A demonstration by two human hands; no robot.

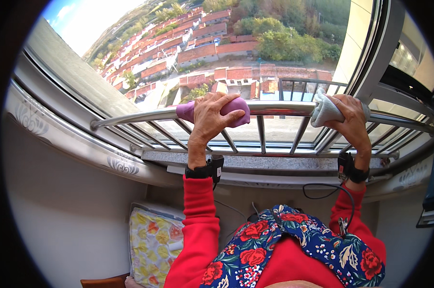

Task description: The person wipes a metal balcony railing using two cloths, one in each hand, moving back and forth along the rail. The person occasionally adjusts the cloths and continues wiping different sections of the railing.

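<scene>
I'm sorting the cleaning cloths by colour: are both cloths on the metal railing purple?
No, the purple cloth lies on the left of the metal railing, while the pale greenish-grey cloth lies farther right.

The left forearm (200,206) is extended forward, almost straight up the view. The left hand (213,113) is presented back uppermost; its thumb (233,117) and index finger (225,99) are pointed to the right with a gap between them, and the remaining fingers are partly hidden. The right forearm (351,204) is also extended forward. The right hand (349,116) is angled inward from the wrist (362,158), with its thumb pointed left. Both hands are held in a gripping posture, well apart, at nearly equal height.
</scene>
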